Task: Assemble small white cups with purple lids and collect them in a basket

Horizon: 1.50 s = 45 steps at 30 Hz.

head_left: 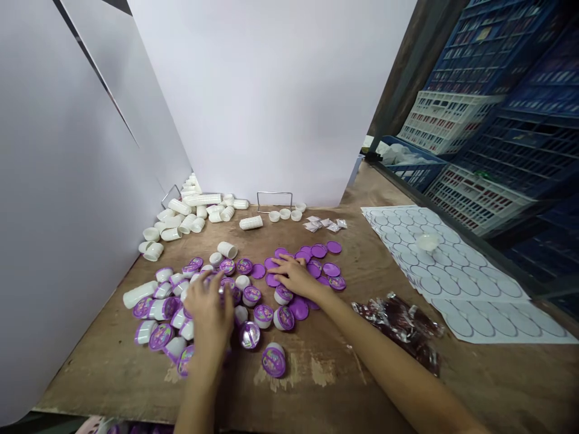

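My left hand hovers over a crowd of small white cups with purple printed lids. Its fingers are bent and apart, slightly blurred, and nothing shows held in them; the fingertips reach near the lidded cups. My right hand lies palm down, fingers stretched out, over loose purple lids scattered on the wooden table. Its fingertips touch or hover just above lids; the contact is hard to tell. One cup near my left wrist has a shiny silvery top. A single lidded cup stands closest to me.
Stacked white cups heap at the back left. Small clear packets lie behind the lids. Dark glossy wrapped packets and sheets printed with circles lie right, a small bowl on them. Plastic crates stack beyond.
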Each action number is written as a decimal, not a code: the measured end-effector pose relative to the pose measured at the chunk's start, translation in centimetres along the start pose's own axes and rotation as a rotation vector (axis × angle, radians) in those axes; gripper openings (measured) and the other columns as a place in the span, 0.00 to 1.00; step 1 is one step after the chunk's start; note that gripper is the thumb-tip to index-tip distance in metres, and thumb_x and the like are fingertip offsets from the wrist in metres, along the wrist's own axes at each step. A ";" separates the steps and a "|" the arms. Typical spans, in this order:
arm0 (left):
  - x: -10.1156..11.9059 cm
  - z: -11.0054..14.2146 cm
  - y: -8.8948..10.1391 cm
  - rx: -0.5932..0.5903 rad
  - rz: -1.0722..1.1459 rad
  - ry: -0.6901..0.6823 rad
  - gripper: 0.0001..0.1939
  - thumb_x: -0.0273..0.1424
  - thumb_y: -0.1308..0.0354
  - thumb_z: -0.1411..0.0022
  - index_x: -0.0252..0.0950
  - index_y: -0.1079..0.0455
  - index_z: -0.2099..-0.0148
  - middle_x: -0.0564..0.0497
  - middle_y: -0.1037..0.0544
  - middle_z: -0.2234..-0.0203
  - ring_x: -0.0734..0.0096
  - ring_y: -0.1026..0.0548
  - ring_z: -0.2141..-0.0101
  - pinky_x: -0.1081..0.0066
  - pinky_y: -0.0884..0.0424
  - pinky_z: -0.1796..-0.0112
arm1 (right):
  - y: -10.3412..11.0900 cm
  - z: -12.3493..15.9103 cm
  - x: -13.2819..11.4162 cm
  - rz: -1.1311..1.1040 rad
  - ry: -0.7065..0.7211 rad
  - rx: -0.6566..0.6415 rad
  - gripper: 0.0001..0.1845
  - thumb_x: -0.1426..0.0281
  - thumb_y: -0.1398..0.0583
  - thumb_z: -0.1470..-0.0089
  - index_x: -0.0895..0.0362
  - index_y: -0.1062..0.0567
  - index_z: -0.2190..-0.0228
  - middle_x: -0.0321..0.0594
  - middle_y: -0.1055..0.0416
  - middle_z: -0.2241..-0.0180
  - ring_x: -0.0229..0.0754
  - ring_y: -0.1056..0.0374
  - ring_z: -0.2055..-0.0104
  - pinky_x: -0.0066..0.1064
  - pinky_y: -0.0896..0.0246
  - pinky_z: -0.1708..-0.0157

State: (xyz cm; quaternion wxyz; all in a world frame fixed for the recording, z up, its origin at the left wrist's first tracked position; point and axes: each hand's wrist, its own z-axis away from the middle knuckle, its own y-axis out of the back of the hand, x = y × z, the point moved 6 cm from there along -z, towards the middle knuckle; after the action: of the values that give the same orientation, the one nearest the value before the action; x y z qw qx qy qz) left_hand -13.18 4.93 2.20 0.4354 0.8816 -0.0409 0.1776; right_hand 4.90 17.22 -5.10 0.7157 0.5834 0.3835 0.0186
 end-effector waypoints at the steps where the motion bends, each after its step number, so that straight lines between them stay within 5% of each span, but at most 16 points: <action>1: 1.8 0.5 -0.5 -0.052 0.066 -0.069 0.15 0.32 0.50 0.34 0.35 0.27 0.50 0.37 0.28 0.51 0.50 0.31 0.50 0.51 0.37 0.51 | 0.2 0.2 0.4 -0.004 -0.019 0.019 0.19 0.72 0.45 0.42 0.46 0.23 0.51 0.40 0.36 0.38 0.55 0.49 0.33 0.61 0.56 0.40; 6: 9.3 3.0 -4.9 -0.473 0.226 -0.313 0.17 0.33 0.47 0.35 0.39 0.32 0.45 0.40 0.28 0.46 0.51 0.32 0.46 0.49 0.41 0.47 | 0.5 1.3 1.7 -0.006 -0.097 0.038 0.30 0.82 0.48 0.47 0.47 0.26 0.48 0.40 0.36 0.38 0.52 0.48 0.33 0.58 0.54 0.40; 10: 10.2 3.5 -7.3 -0.653 0.142 -0.342 0.15 0.29 0.44 0.38 0.38 0.28 0.49 0.40 0.25 0.51 0.49 0.29 0.50 0.48 0.40 0.49 | 1.2 2.6 2.2 -0.010 -0.068 0.082 0.31 0.84 0.47 0.51 0.50 0.25 0.49 0.44 0.32 0.41 0.50 0.42 0.36 0.54 0.52 0.40; 16: 7.5 3.0 -6.5 -0.555 0.027 -0.221 0.10 0.26 0.47 0.37 0.33 0.26 0.56 0.39 0.24 0.56 0.51 0.28 0.52 0.49 0.39 0.49 | 3.4 2.3 2.2 0.050 -0.163 0.193 0.18 0.75 0.47 0.43 0.50 0.21 0.58 0.42 0.23 0.52 0.48 0.34 0.45 0.51 0.52 0.42; 20: 6.4 2.8 -6.1 -0.495 -0.067 -0.177 0.12 0.26 0.50 0.35 0.31 0.25 0.59 0.38 0.23 0.58 0.51 0.27 0.52 0.46 0.42 0.47 | 6.4 -1.8 3.5 0.116 -0.331 0.312 0.20 0.74 0.50 0.40 0.53 0.24 0.52 0.47 0.25 0.52 0.49 0.38 0.43 0.47 0.51 0.44; 24: 5.7 2.4 -6.0 -0.473 -0.045 -0.136 0.11 0.27 0.49 0.36 0.31 0.25 0.59 0.37 0.22 0.56 0.46 0.27 0.51 0.43 0.43 0.46 | 9.8 -6.7 5.9 0.164 -0.428 0.372 0.25 0.76 0.49 0.42 0.60 0.34 0.43 0.58 0.39 0.40 0.57 0.47 0.38 0.50 0.51 0.45; 28: 5.9 1.6 -5.7 -0.398 0.409 0.034 0.15 0.32 0.48 0.36 0.36 0.29 0.49 0.37 0.26 0.48 0.47 0.31 0.44 0.43 0.44 0.44 | 11.4 -8.2 5.3 0.170 -0.415 0.338 0.20 0.77 0.49 0.42 0.59 0.28 0.50 0.59 0.37 0.44 0.59 0.48 0.39 0.52 0.50 0.46; 32: 6.4 1.2 -7.2 -0.354 1.186 0.591 0.28 0.47 0.49 0.35 0.42 0.45 0.37 0.38 0.34 0.41 0.55 0.27 0.47 0.56 0.30 0.52 | 9.2 -3.3 -0.6 0.123 -0.216 0.265 0.13 0.74 0.46 0.41 0.57 0.25 0.58 0.51 0.30 0.49 0.53 0.40 0.43 0.46 0.46 0.47; 36: 8.7 0.4 -8.1 -0.293 1.621 0.864 0.25 0.46 0.43 0.39 0.38 0.38 0.45 0.45 0.23 0.58 0.68 0.22 0.64 0.71 0.27 0.67 | 8.3 2.0 -4.6 -0.108 0.195 0.106 0.19 0.66 0.38 0.45 0.48 0.30 0.51 0.34 0.23 0.59 0.41 0.30 0.55 0.35 0.40 0.51; 37: 9.1 0.2 -8.2 -0.277 1.665 0.894 0.21 0.44 0.42 0.39 0.36 0.35 0.50 0.48 0.23 0.63 0.70 0.23 0.68 0.74 0.28 0.70 | 9.4 2.2 -3.4 -0.149 0.160 0.129 0.19 0.65 0.41 0.42 0.48 0.33 0.48 0.34 0.22 0.61 0.41 0.29 0.59 0.34 0.38 0.54; 39: 10.1 0.2 -8.3 -0.290 1.731 0.972 0.15 0.39 0.42 0.39 0.34 0.33 0.55 0.51 0.24 0.70 0.74 0.25 0.74 0.76 0.31 0.75 | 12.5 1.5 2.1 -0.063 -0.170 0.239 0.17 0.65 0.51 0.35 0.53 0.33 0.48 0.37 0.21 0.65 0.40 0.28 0.65 0.32 0.36 0.61; 41: 11.1 1.0 -8.3 -0.376 1.775 1.056 0.12 0.35 0.44 0.38 0.32 0.32 0.56 0.51 0.25 0.73 0.75 0.26 0.77 0.77 0.32 0.77 | 15.5 0.6 8.2 0.171 -0.495 0.345 0.17 0.73 0.52 0.37 0.59 0.29 0.51 0.48 0.23 0.57 0.43 0.28 0.56 0.33 0.38 0.56; 45: 12.6 3.3 -8.6 -0.550 1.790 1.154 0.13 0.33 0.45 0.39 0.31 0.32 0.54 0.50 0.25 0.74 0.74 0.27 0.79 0.77 0.34 0.80 | 16.4 -0.6 15.1 0.293 -0.576 0.331 0.16 0.79 0.47 0.44 0.66 0.24 0.56 0.59 0.26 0.52 0.50 0.33 0.46 0.37 0.43 0.48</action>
State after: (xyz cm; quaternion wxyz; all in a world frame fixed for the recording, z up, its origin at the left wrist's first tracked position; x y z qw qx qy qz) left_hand 1.42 8.65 -1.76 0.2846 0.1905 -0.4939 0.7993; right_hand 22.17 30.11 0.87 0.6801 0.7213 0.0761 -0.1065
